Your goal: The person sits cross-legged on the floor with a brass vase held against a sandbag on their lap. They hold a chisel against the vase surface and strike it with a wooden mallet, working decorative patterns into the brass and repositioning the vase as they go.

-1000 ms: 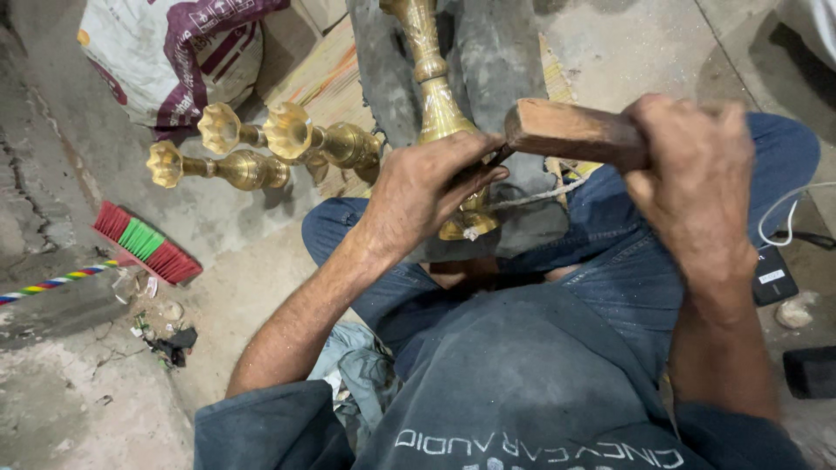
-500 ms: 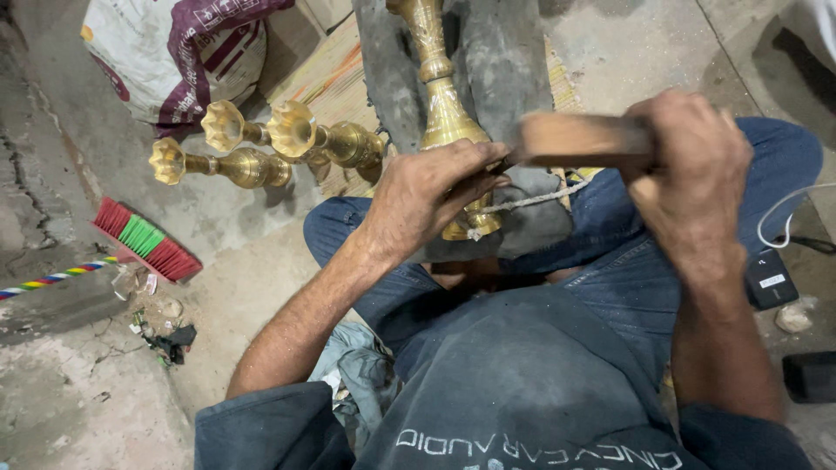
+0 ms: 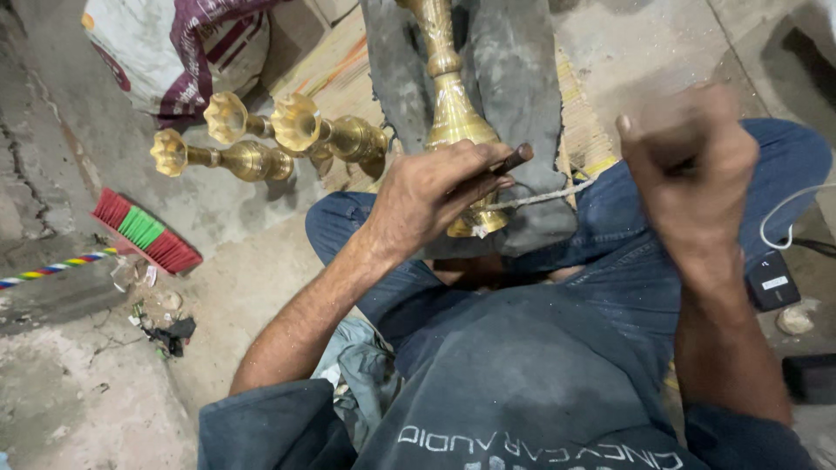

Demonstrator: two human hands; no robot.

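A brass candlestick lies on a grey cloth between my legs, its wide base towards me. My left hand rests on that base and is shut on a dark rod-like punch, whose tip points right. My right hand is raised off to the right in a blurred, clenched fist. The wooden mallet it gripped in the earlier frames is hidden behind the fist. A thin cord runs across the cloth by the base.
Several more brass candlesticks lie on the floor at the left. A red and green brush lies further left, with a printed sack behind it. A woven mat is under the cloth. A black device and a white cable are at the right.
My right hand has swung up and to the right, away from the punch, and the wooden mallet head is no longer visible. My left hand has stayed on the candlestick base.
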